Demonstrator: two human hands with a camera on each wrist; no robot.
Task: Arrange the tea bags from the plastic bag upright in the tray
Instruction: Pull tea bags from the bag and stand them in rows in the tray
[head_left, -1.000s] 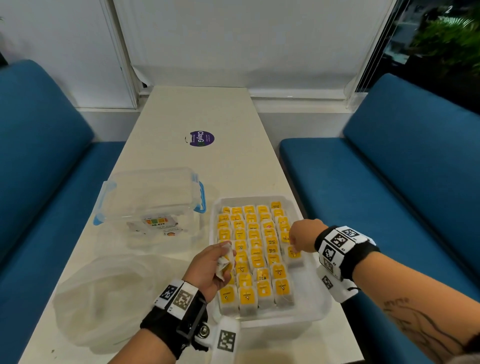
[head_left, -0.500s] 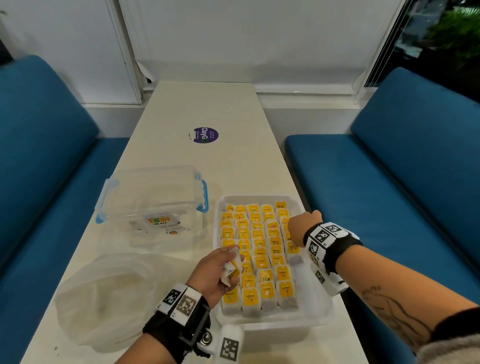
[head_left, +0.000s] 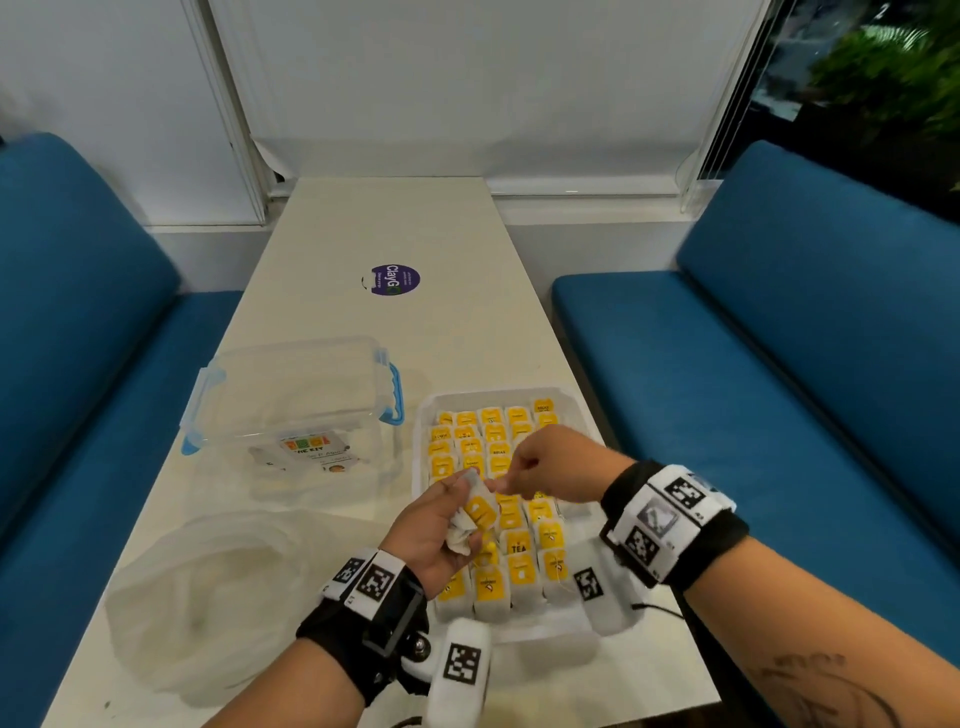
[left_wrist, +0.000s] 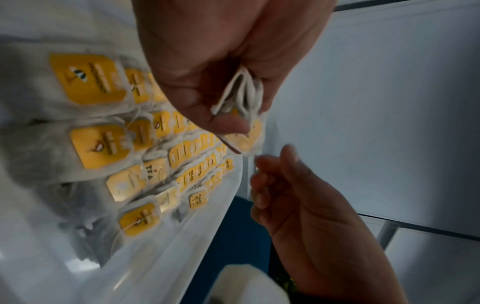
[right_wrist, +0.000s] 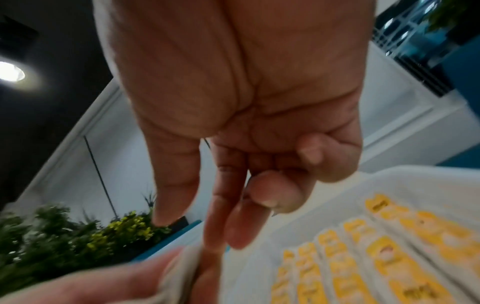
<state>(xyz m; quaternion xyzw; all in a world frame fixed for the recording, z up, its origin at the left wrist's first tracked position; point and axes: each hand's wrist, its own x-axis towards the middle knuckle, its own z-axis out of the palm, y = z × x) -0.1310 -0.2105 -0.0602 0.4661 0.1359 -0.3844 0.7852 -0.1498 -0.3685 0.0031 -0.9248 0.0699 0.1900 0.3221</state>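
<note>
A white tray (head_left: 524, 631) sits at the table's near right, packed with rows of upright tea bags (head_left: 498, 457) with yellow tags. My left hand (head_left: 457, 514) hovers over the tray's near left part and grips a small bunch of tea bags (head_left: 478, 512), seen edge-on in the left wrist view (left_wrist: 244, 96). My right hand (head_left: 511, 478) is over the tray's middle. Its index and middle fingers (right_wrist: 210, 236) reach out to the top edge of that bunch, with the thumb apart and nothing pinched. The crumpled plastic bag (head_left: 208, 597) lies at the near left.
A clear lidded box (head_left: 296, 415) with blue latches stands left of the tray. A purple round sticker (head_left: 396, 280) is farther up the table. Blue benches (head_left: 779, 364) flank the table on both sides. The table's near edge is just behind the tray.
My right hand left the tray's right column and moved left to my left hand. My left hand lifted the bunch slightly and turned it towards the right hand.
</note>
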